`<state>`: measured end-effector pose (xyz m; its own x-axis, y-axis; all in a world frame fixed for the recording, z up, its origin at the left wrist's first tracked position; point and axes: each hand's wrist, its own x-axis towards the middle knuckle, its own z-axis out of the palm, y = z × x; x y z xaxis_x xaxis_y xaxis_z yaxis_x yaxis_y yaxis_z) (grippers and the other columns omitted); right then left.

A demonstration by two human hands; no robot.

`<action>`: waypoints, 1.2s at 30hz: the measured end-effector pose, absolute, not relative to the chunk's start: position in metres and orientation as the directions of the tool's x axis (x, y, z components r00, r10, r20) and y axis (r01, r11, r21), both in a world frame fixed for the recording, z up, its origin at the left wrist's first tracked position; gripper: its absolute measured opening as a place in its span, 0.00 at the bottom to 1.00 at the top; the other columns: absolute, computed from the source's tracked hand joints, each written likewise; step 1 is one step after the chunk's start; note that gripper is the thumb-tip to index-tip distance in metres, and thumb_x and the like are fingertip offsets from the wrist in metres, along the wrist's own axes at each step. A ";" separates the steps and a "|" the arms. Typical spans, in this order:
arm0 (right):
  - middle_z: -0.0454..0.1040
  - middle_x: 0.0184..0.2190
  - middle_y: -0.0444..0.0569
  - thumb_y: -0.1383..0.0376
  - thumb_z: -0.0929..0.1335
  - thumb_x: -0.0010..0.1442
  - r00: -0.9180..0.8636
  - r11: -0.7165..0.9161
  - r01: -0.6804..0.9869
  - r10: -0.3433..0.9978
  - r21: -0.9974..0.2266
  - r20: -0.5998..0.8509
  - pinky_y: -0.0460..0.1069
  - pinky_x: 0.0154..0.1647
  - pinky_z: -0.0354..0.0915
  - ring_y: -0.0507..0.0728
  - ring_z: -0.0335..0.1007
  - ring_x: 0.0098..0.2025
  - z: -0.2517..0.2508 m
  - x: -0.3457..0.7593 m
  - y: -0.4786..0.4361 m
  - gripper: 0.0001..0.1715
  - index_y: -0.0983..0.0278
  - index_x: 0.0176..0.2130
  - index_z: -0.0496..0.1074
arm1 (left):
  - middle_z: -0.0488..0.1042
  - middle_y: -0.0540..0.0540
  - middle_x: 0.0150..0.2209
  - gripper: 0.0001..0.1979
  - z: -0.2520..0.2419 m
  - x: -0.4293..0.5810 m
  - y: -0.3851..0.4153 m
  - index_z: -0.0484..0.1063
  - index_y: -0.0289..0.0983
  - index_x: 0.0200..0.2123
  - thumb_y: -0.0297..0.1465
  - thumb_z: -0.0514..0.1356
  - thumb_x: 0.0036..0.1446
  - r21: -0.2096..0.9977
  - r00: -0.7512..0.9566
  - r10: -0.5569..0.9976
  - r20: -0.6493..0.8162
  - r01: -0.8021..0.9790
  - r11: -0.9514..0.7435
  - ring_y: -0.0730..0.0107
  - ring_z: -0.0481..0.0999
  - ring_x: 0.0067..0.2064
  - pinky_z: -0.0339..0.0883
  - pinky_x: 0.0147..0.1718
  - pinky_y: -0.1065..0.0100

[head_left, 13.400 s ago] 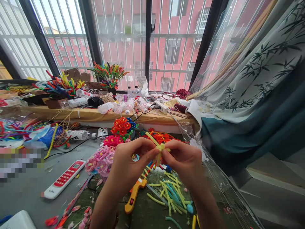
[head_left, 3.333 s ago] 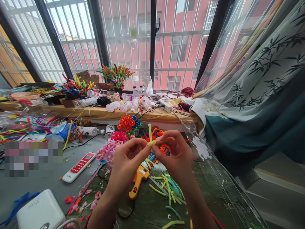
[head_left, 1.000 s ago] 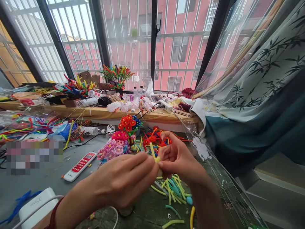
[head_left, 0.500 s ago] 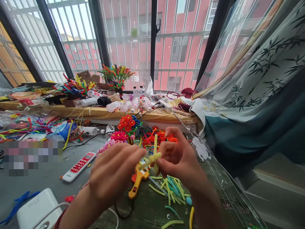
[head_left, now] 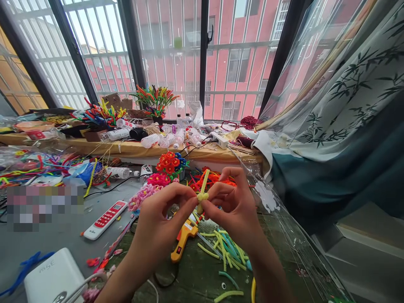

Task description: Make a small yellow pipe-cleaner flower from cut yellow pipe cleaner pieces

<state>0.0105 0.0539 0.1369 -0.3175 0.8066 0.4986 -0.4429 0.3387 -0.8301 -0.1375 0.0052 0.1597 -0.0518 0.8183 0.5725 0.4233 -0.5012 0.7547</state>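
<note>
Twist step, by the look of it: pale yellow fuzzy pipe-cleaner piece (head_left: 202,196) is pinched between both hands, raised above the counter (head_left: 47,240), centre of view. From the left, the left hand (head_left: 162,216) has thumb and forefinger closed on the wound knot at the piece's middle. From the right, the right hand (head_left: 235,208) clamps its fingertips on the same knot, other fingers curled. Hands together, fingertips nearly touching across the piece. One straight tail sticks up and slightly right above the knot. A short stub hangs below it, partly hidden by the thumbs.

Judgement: wrap at the knot is being formed or tightened. Next move calls for one hand to hold the knot fixed while the other turns the tail. Both pinches need to be tight, as the thin wire core likely springs back.

Under the hands, on the near green mat (head_left: 195,273): orange-yellow plastic glue gun (head_left: 181,244), just left of scattered cut yellow-green pipe-cleaner lengths (head_left: 225,246). Pink pipe-cleaner flower cluster (head_left: 143,194) sits left of the left hand, slightly farther. Red-and-white remote control (head_left: 104,213) lies further left.
</note>
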 end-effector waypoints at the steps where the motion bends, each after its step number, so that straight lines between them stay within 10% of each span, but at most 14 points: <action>1: 0.72 0.25 0.32 0.73 0.73 0.54 -0.319 0.300 -0.476 0.817 -0.827 0.480 0.42 0.27 0.71 0.47 0.71 0.23 0.137 0.008 0.053 0.26 0.55 0.42 0.57 | 0.75 0.52 0.25 0.03 0.158 -0.137 0.005 0.75 0.37 0.30 0.27 0.64 0.57 0.747 -0.075 0.799 0.597 0.416 -0.519 0.74 0.72 0.27 0.66 0.25 0.75; 15: 0.77 0.27 0.43 0.60 0.75 0.56 -0.435 0.353 -0.131 0.819 -0.926 0.374 0.45 0.28 0.63 0.50 0.69 0.27 0.136 0.030 0.068 0.08 0.61 0.33 0.79 | 0.70 0.53 0.21 0.08 0.163 -0.143 0.012 0.79 0.35 0.28 0.34 0.66 0.54 0.919 -0.069 0.948 0.309 0.280 -0.279 0.79 0.63 0.23 0.55 0.20 0.78; 27: 0.74 0.20 0.40 0.59 0.76 0.54 -0.376 0.246 -0.286 0.860 -0.926 0.345 0.43 0.23 0.64 0.48 0.68 0.22 0.135 0.021 0.066 0.11 0.64 0.29 0.75 | 0.80 0.48 0.27 0.10 0.143 -0.128 0.014 0.77 0.35 0.32 0.35 0.70 0.50 0.982 -0.093 0.979 0.184 0.053 -0.180 0.71 0.77 0.29 0.64 0.23 0.77; 36: 0.76 0.20 0.42 0.58 0.79 0.48 -0.347 0.223 -0.248 0.888 -0.943 0.301 0.44 0.24 0.68 0.50 0.71 0.22 0.136 0.023 0.067 0.13 0.64 0.27 0.78 | 0.72 0.53 0.21 0.12 0.139 -0.122 0.011 0.74 0.34 0.33 0.38 0.67 0.53 0.981 -0.225 0.955 0.193 0.054 -0.185 0.78 0.68 0.21 0.60 0.19 0.79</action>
<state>0.0231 0.0672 0.1359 -0.3471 0.8881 0.3013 -0.2475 0.2231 -0.9429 -0.1218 0.0110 0.1387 -0.2253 0.9551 0.1925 0.0540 -0.1850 0.9812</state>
